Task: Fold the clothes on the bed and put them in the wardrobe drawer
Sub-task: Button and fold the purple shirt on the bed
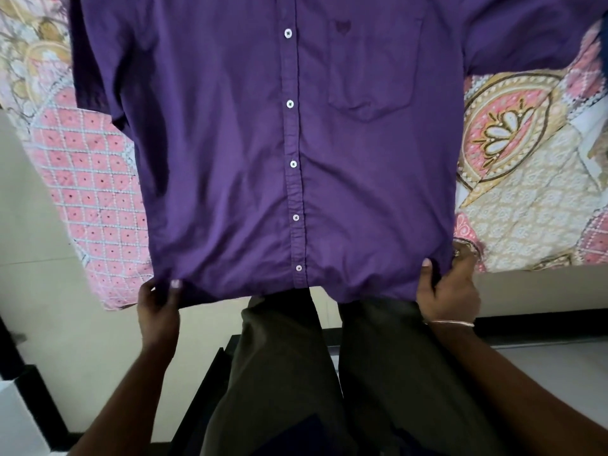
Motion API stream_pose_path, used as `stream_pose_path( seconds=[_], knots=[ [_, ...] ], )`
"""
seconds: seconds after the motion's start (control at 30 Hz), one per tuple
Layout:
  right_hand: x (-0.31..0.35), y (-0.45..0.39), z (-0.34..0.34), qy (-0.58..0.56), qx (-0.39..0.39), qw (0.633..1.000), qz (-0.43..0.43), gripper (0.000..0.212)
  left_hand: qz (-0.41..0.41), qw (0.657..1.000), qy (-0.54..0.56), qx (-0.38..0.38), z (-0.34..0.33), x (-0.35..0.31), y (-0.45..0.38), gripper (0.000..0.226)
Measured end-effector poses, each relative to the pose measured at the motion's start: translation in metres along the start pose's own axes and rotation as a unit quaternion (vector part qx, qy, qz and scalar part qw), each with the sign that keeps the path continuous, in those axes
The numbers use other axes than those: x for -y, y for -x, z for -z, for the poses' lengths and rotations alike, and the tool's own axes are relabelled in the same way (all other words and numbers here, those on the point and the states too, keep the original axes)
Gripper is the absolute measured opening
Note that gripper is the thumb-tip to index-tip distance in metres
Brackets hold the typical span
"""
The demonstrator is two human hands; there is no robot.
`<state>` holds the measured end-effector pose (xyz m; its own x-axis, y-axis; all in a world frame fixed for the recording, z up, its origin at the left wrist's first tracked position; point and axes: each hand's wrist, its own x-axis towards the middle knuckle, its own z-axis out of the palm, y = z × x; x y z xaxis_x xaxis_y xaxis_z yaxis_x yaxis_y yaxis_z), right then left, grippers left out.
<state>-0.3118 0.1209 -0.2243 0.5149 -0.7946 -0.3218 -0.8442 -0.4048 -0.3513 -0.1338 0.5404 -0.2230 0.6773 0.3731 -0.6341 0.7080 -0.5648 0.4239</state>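
One purple shirt (230,143) lies spread front-up on one patterned bedspread (526,179), its near hem at the bed's near edge. It shows five white buttons (290,104) and one chest pocket (375,67). Two hands, left hand (158,307) and right hand (449,291), one bangle (450,322).

Both arms reach forward from the bottom of the view, forearms bare and angled inward toward the near edge of the bed. The left hand (160,309) is closed in a pinch, thumb on top with its nail facing up and the other fingers curled beneath. The right hand (449,291) is clenched likewise, thumb (426,271) pressed on top, knuckles turned outward. A thin bangle (452,322) circles the right wrist. The two hands are level and well apart.
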Motion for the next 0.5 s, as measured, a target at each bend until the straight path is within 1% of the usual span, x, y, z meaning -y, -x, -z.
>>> stream_pose_path(
  seconds=[0.07,0.13,0.2,0.3,0.33,0.4,0.43,0.5],
  knots=[
    [-0.001,0.000,0.000,-0.024,0.017,0.999,0.019,0.058,-0.007,0.999,-0.028,0.028,-0.002,0.000,0.005,0.034],
    [-0.006,-0.002,-0.001,-0.076,0.027,0.997,0.010,0.056,-0.012,0.995,-0.093,0.013,0.001,0.007,0.005,0.033],
    [-0.009,-0.004,0.001,-0.106,0.018,0.994,0.005,0.053,-0.023,0.991,-0.134,0.010,0.008,0.015,0.004,0.029],
    [-0.006,0.000,-0.001,-0.079,0.009,0.997,0.023,0.052,-0.041,0.985,-0.166,0.030,0.021,0.027,0.000,0.046],
    [-0.002,0.002,-0.001,-0.074,0.006,0.997,0.020,0.054,-0.042,0.985,-0.165,0.036,0.025,0.031,-0.001,0.048],
    [0.008,0.006,-0.004,-0.035,-0.016,0.999,0.011,0.062,-0.024,0.987,-0.154,0.046,0.032,0.037,-0.003,0.043],
    [0.014,0.007,-0.005,0.009,-0.052,0.998,0.036,0.064,-0.017,0.989,-0.140,0.044,0.034,0.038,-0.004,0.038],
    [0.029,0.005,-0.014,0.088,-0.126,0.976,0.153,0.058,0.004,0.993,-0.116,0.033,0.035,0.037,-0.008,0.021]
  ],
)
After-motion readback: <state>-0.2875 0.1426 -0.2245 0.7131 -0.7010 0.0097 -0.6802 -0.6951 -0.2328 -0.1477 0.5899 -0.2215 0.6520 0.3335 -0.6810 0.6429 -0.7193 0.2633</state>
